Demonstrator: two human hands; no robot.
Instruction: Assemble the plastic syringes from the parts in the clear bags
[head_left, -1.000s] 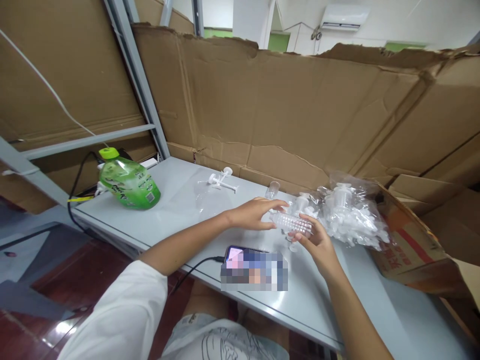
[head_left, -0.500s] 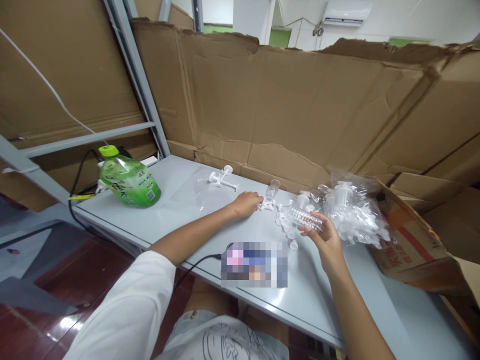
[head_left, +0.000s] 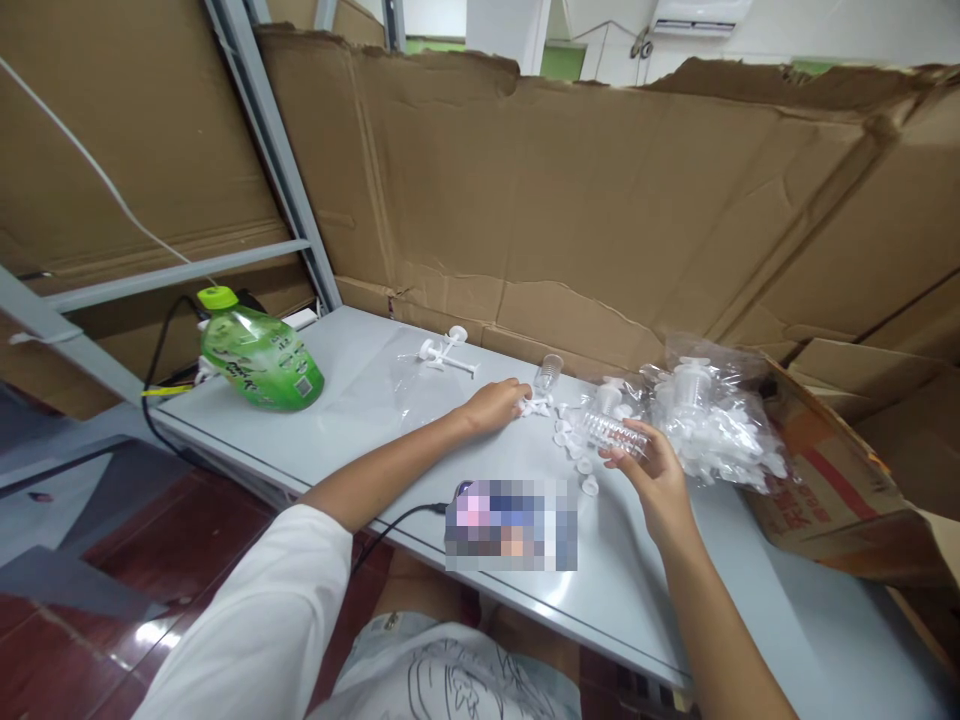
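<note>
My right hand (head_left: pixel 654 462) is wrapped round a clear ribbed plastic tube (head_left: pixel 615 433), held tilted just over the table. At a small pile of white plastic pieces (head_left: pixel 537 406), the fingers of my left hand (head_left: pixel 498 404) are pinched together on one small white piece. Its exact shape is partly hidden by the fingers. Behind the pile stands another clear ribbed tube (head_left: pixel 550 372). Several round white caps (head_left: pixel 583 466) lie scattered between my two hands.
Clear bags of white plastic parts (head_left: pixel 712 430) lie on the right, beside an open cardboard box (head_left: pixel 817 480). White spool-ended parts (head_left: pixel 450 352) rest at the back left, near a green bottle (head_left: pixel 262 360). A cabled phone with a blurred screen (head_left: pixel 511 526) lies near the front edge.
My left hand has shifted very slightly at the pile, and white pieces show more at its fingertips. My right hand still holds the tube in nearly the same place. The view has tilted slightly.
</note>
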